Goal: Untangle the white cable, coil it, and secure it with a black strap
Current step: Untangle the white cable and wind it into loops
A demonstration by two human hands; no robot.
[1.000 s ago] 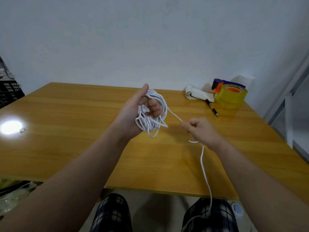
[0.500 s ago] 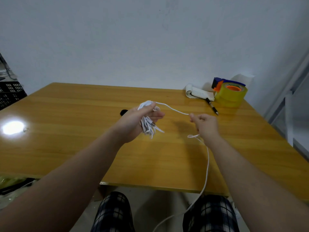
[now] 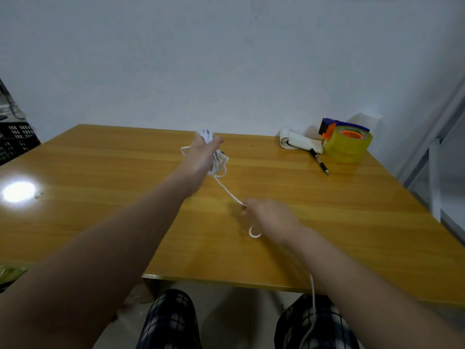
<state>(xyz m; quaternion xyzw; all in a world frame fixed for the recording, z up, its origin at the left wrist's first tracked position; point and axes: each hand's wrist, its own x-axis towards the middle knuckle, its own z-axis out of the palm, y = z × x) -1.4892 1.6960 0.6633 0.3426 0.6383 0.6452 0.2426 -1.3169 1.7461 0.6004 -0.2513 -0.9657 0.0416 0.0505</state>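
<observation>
My left hand grips a bundle of white cable loops, held out over the far middle of the wooden table. A single strand runs taut from the bundle down to my right hand, which pinches it near the table's middle. Behind that hand the cable makes a small loop, then drops off the front edge onto my right leg. The black strap is hidden from view.
At the back right stand a roll of yellow tape in a blue and orange dispenser, a rolled notepad and a black pen. A bright light reflection and a small clip lie at the left. A black crate stands beyond the left edge.
My left hand has pushed forward and away with the bundle. My right hand has dropped nearer to me and lower, pulling the strand straight between them.
</observation>
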